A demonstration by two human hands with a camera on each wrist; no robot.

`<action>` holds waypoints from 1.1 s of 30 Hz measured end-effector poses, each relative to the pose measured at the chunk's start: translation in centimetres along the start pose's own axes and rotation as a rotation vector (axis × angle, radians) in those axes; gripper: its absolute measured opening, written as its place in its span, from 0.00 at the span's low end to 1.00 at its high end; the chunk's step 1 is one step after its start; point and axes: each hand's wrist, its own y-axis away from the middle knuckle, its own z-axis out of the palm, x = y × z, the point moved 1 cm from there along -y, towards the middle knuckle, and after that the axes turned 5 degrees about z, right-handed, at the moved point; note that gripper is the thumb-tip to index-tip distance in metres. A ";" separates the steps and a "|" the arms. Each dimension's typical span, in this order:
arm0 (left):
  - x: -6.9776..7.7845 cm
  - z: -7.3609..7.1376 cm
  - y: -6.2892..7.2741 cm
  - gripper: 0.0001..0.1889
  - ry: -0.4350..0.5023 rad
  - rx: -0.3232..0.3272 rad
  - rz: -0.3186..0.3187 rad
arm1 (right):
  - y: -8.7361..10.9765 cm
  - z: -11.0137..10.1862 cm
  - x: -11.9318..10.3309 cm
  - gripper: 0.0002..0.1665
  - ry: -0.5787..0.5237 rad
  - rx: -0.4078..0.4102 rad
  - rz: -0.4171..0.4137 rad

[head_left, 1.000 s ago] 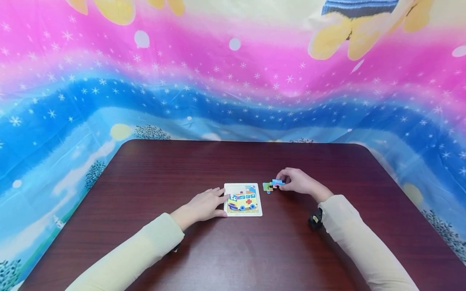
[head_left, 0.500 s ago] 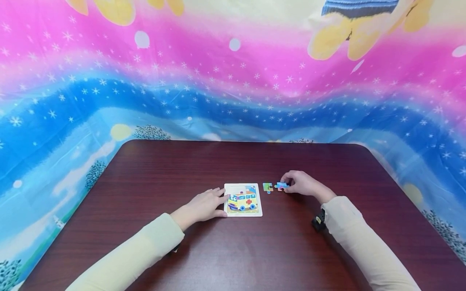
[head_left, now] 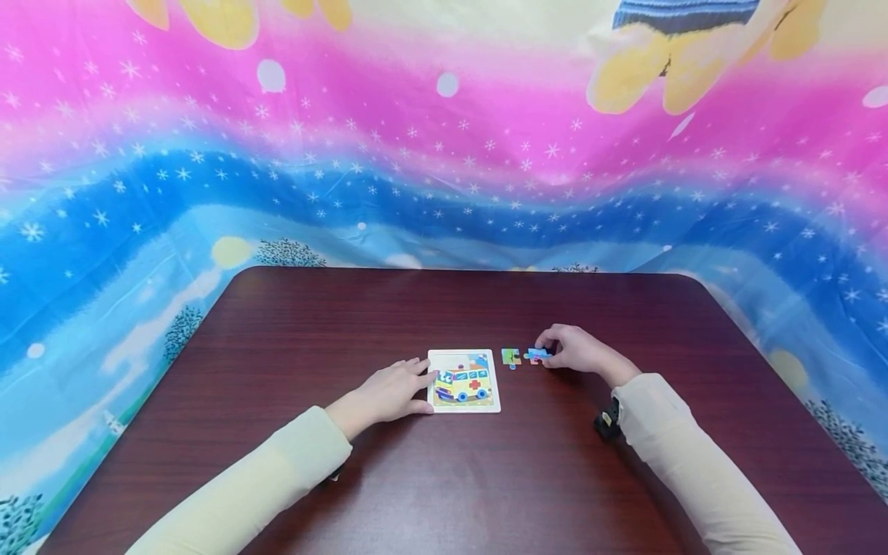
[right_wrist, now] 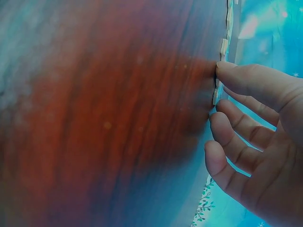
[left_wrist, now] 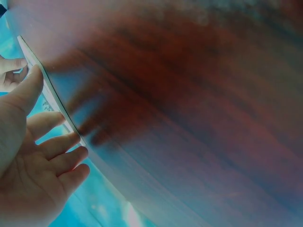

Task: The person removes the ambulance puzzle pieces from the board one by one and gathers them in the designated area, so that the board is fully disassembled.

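Note:
A square white-framed jigsaw tray (head_left: 463, 409) lies flat on the table and carries a picture of a yellow ambulance. Bare backing shows in its upper left part. My left hand (head_left: 383, 391) rests at the tray's left side, thumb at the lower corner and fingers spread along the edge. To the tray's right lie two loose puzzle pieces. The green one (head_left: 509, 357) is untouched. My right hand (head_left: 579, 351) pinches the blue and pink puzzle piece (head_left: 536, 355) between thumb and fingers at table level. The right wrist view shows this piece (right_wrist: 215, 96) edge-on by the fingertips.
The dark red-brown table (head_left: 444, 478) has rounded far corners. A patterned pink and blue cloth (head_left: 444, 169) hangs behind it and along both sides. A black wrist camera (head_left: 607, 420) sits under the right sleeve.
The right hand has drawn the blue and pink piece to the right and slightly nearer, apart from the green piece. During the last half second it stays nearly still. The left hand stays put.

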 end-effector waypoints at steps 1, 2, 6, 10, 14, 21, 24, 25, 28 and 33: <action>0.0 0.0 0.0 0.32 0.001 0.000 0.000 | 0.0 0.0 0.0 0.14 0.000 0.000 -0.001; 0.0 0.0 0.0 0.32 0.001 0.000 0.000 | 0.0 0.0 0.0 0.14 -0.001 0.000 -0.001; 0.0 0.0 0.0 0.32 -0.001 -0.001 0.002 | 0.0 0.0 0.0 0.15 0.000 0.000 0.000; 0.1 -0.1 0.0 0.32 0.003 0.000 0.003 | 0.0 -0.1 0.0 0.14 0.006 -0.003 0.002; 0.0 0.0 0.0 0.32 0.001 0.002 0.007 | -0.1 -0.3 -0.3 0.16 0.007 0.006 -0.006; -0.1 0.1 0.0 0.32 -0.006 0.004 0.007 | -0.4 -0.8 -2.0 0.19 -0.026 0.023 0.004; -0.1 0.1 0.0 0.32 -0.003 0.000 0.003 | -0.7 -0.8 -3.1 0.19 -0.026 0.026 -0.019; -0.1 0.1 0.0 0.32 -0.002 0.002 0.006 | -0.8 -0.8 -3.4 0.19 -0.034 0.024 -0.026; -0.1 0.1 -0.1 0.32 -0.002 0.011 0.016 | -1.1 -0.6 -4.5 0.20 -0.027 0.020 -0.059; -0.1 0.2 -0.1 0.31 -0.005 0.022 0.028 | -1.5 0.1 -5.9 0.21 -0.038 -0.008 -0.060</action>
